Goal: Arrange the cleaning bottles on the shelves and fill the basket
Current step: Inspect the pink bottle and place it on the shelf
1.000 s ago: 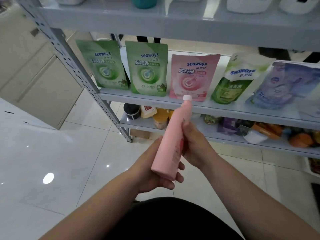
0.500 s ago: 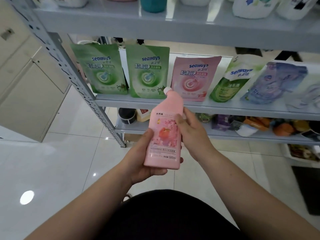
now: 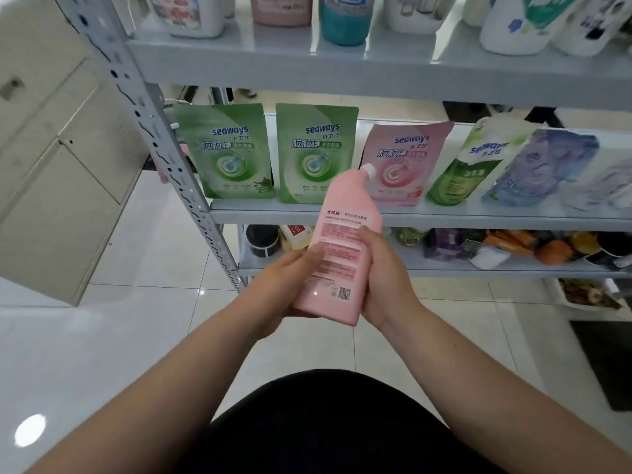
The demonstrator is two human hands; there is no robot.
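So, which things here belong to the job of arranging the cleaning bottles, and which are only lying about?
Belong to the job: pink bottle, held in left hand and right hand; shelves; bottles on the top shelf.
Lying about: cupboard; jars and packets on the lower shelf; tray on the floor.

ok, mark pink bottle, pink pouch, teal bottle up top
pink bottle [image 3: 342, 254]: head view, back label
pink pouch [image 3: 410, 162]: head view, front print
teal bottle [image 3: 345, 22]: head view, lower body
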